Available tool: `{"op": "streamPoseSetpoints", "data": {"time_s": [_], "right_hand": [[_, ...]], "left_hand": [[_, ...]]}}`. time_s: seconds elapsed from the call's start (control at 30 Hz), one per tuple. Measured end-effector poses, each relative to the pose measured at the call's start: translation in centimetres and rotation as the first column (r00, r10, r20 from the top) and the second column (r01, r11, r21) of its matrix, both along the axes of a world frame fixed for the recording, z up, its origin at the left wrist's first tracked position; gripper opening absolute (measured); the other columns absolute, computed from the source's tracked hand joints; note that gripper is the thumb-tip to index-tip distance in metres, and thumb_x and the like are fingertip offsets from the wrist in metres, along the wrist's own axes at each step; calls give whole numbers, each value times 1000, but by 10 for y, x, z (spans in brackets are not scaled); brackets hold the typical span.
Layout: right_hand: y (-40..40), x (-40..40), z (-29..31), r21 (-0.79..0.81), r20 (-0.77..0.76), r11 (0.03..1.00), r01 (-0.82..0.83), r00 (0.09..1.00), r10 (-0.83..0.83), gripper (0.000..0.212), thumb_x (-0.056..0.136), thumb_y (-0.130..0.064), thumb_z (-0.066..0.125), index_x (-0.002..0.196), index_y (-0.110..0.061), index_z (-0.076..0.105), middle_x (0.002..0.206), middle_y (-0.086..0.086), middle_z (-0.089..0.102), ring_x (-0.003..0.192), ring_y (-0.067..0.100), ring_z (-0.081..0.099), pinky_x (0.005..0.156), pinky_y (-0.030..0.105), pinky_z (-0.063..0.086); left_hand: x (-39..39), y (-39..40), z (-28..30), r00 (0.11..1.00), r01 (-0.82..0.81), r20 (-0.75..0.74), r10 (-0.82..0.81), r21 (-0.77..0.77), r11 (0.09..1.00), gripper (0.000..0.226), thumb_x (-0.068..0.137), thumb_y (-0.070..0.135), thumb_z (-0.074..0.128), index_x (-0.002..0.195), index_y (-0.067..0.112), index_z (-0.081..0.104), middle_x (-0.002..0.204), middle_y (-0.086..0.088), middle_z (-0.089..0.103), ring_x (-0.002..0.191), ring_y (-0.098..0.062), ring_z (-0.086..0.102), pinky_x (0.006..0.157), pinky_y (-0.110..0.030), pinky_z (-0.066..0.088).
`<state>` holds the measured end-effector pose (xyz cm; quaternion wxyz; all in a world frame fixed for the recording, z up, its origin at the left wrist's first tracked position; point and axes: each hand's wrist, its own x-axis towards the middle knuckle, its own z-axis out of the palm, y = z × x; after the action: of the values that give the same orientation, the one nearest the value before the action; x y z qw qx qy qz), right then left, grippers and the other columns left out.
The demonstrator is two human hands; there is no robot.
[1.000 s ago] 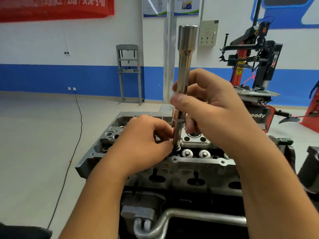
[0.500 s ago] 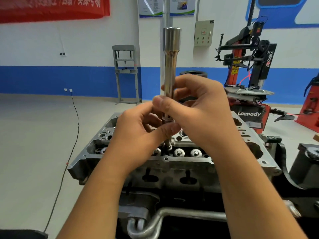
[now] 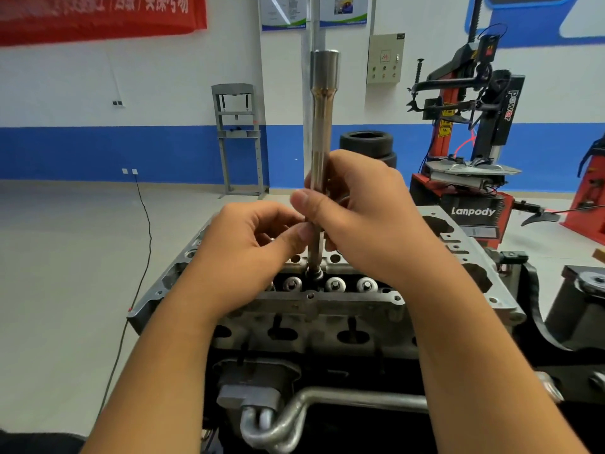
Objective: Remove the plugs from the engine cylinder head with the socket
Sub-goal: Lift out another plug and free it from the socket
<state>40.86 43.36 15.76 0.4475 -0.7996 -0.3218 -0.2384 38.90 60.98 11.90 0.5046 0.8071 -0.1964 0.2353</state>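
Socket (image 3: 319,152): upright, lower end over one plug (image 3: 315,275) in the cylinder head (image 3: 468,253).
Right hand (image 3: 370,217): fingers grasp the shaft, likely to twist it.
Left hand (image 3: 248,253): thumb and fingers pinch low, steadying it.

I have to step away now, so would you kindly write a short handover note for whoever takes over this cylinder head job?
Right hand: grips the long socket mid-shaft, holding it upright.
Left hand: thumb and fingers pinch the socket's lower shaft, steadying it.
Socket tip sits on one fitting in the cylinder head's near row; three similar round fittings show beside it.
Done: socket seated. No removed plugs are visible.
Left: turn it out, then the others.
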Motion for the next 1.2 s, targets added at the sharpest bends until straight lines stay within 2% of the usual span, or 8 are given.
{"op": "streamPoseSetpoints", "data": {"time_s": [0.17, 0.3, 0.4, 0.57, 0.77, 0.9, 1.03, 1.2], "right_hand": [[2, -3, 2, 88, 47, 996, 1, 999, -6, 19, 98, -29, 71, 98, -11, 65, 83, 1, 67, 77, 21, 67, 70, 49, 58], [5, -9, 3, 112, 114, 993, 20, 993, -33, 21, 99, -28, 70, 97, -9, 64, 81, 3, 67, 75, 20, 67, 70, 45, 55], [8, -12, 4, 107, 160, 994, 16, 987, -33, 24, 99, -26, 69, 96, -3, 62, 81, 9, 68, 76, 27, 66, 70, 48, 53], [10, -15, 5, 121, 201, 993, 20, 979, -44, 23, 98, -24, 71, 95, -2, 63, 80, 10, 68, 75, 27, 66, 69, 45, 50], [15, -17, 9, 180, 201, 983, 44, 976, -81, 20, 96, -23, 73, 91, -5, 66, 76, 6, 68, 73, 23, 66, 69, 40, 50], [18, -18, 14, 247, 198, 968, 47, 975, -98, 16, 95, -22, 75, 95, -7, 70, 79, 2, 70, 74, 21, 68, 70, 40, 54], [21, -26, 20, 285, 183, 957, 57, 977, -113, 16, 94, -18, 76, 98, -3, 72, 83, 4, 73, 78, 23, 68, 75, 44, 55], [16, -51, 76, 464, 390, 885, -30, 904, -174, 32, 98, -25, 70, 94, 6, 65, 79, 17, 68, 70, 34, 64, 64, 50, 52]], "left_hand": [[-3, 0, -1, 988, -65, -127, 83, 140, 988, 15, 101, 21, 67, 101, 31, 78, 87, 7, 77, 72, -12, 70, 70, -30, 57], [-9, -2, 1, 984, -16, -168, 55, 227, 974, 20, 91, 17, 76, 98, 35, 78, 91, 13, 76, 72, -10, 70, 60, -14, 51], [-10, -4, 2, 987, 1, -158, 40, 249, 968, 19, 91, 13, 76, 99, 30, 77, 88, 17, 76, 72, -7, 71, 62, -14, 50], [-7, -9, 2, 991, -28, -121, 65, 283, 959, 17, 96, 9, 72, 106, 22, 75, 95, 7, 77, 89, -12, 72, 86, -41, 59], [-9, -12, 1, 991, -68, -89, 97, 288, 955, 21, 98, 10, 70, 111, 26, 73, 101, 13, 74, 93, -3, 69, 84, -29, 55], [-13, -15, 3, 992, -108, -32, 121, 264, 958, 26, 99, 9, 68, 118, 27, 72, 107, 13, 73, 97, -1, 68, 86, -26, 55], [-18, -21, 9, 993, -110, -2, 115, 254, 961, 23, 99, 5, 67, 117, 18, 72, 107, 4, 73, 100, -13, 68, 94, -41, 58], [-33, -25, 46, 954, -26, 296, 52, -90, 996, 21, 100, 5, 65, 109, 24, 69, 91, 10, 73, 79, -8, 71, 75, -26, 61]]}}
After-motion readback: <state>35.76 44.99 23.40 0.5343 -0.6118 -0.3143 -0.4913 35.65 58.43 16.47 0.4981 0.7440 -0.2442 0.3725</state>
